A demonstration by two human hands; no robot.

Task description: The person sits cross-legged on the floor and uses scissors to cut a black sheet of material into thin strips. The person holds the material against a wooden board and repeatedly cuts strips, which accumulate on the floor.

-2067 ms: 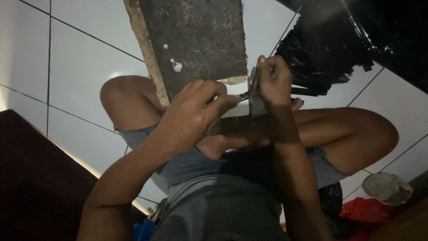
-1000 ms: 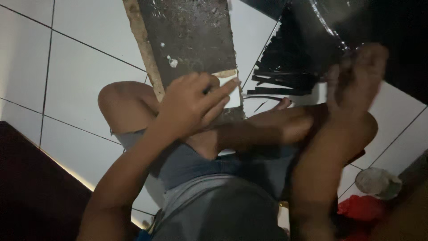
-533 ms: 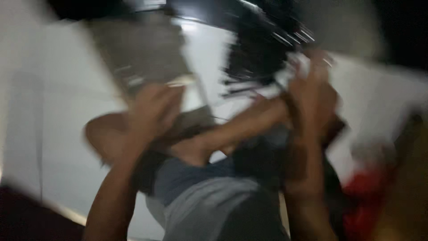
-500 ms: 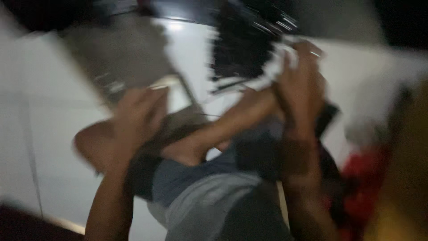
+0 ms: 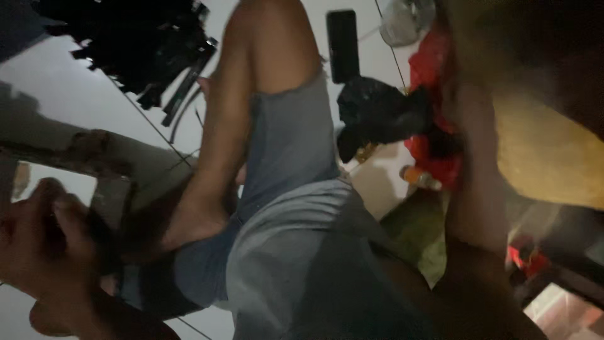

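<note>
I sit cross-legged on a white tiled floor [image 5: 82, 94], in grey shorts [image 5: 283, 164]. My left hand [image 5: 44, 245] is at the lower left, its fingers curled on the near end of a rough dark board [image 5: 104, 167] that lies on the floor against my foot [image 5: 195, 220]. My right forearm [image 5: 472, 195] reaches up the right side toward a dim yellowish mass [image 5: 547, 157]. The right hand itself is lost in the dark blur there. A heap of black strips [image 5: 145, 44] lies on the floor beyond my knee.
A black phone [image 5: 343, 44] lies flat past my thigh. Beside it sit a crumpled black bag [image 5: 377, 116], a red bundle [image 5: 434, 145] and a small orange-capped bottle [image 5: 418, 177]. A round pale object [image 5: 402, 19] is at the top edge.
The view has swung hard to the right. My right hand left the board and the black strips, and its arm now reaches off to the right. My left hand stays on the board.
</note>
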